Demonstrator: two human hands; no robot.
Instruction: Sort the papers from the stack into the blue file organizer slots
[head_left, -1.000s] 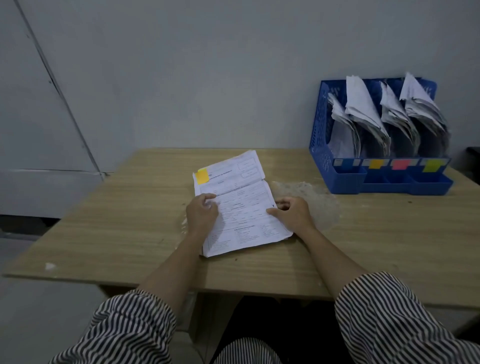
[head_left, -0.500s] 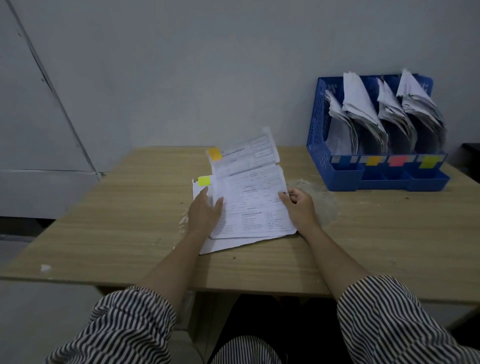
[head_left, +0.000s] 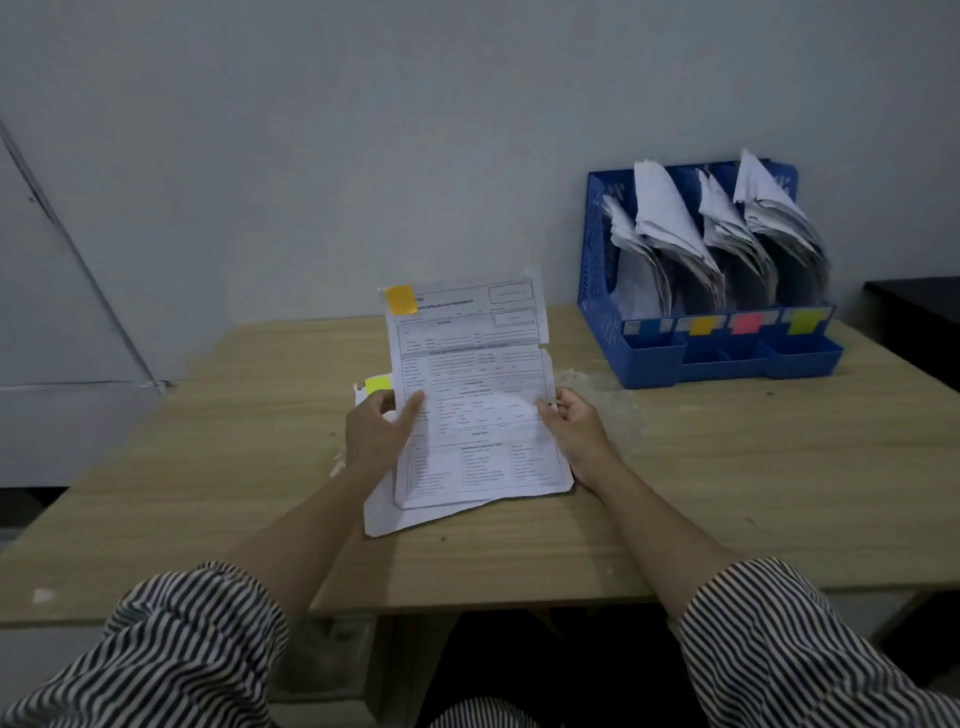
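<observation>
1. A printed sheet (head_left: 470, 395) is held up between both hands, its long axis running away from the person, with the top half tilted up past a torn crease.
2. The left hand (head_left: 376, 434) grips the sheet's left edge, thumb laid across the printed face and the other fingers behind it.
3. The right hand (head_left: 574, 428) pinches the right edge, fingers curled round the paper's margin.
4. An orange sticky note (head_left: 401, 300) is seen at the sheet's far left corner, ahead of the left hand.
5. Under the raised sheet, what remains of the stack (head_left: 384, 512) lies flat on the table (head_left: 727, 493), below and just behind the hands; a yellow-green tab (head_left: 378, 385) shows on it just beyond the left hand's fingertips.
6. The blue file organizer (head_left: 602, 291) stands ahead of and to the right of both hands, well apart from them, and its four slots are already stuffed with papers.
7. Colour labels are fixed along its front: blue, an orange label (head_left: 701, 325), pink, and yellow-green.
8. The orange label sits second from the left, so that slot is judged the likely destination.
9. The right hand is the nearer to the organizer, and a forward, rightward reach is called for, probably with the sheet turned upright so that an edge enters the slot.
</observation>
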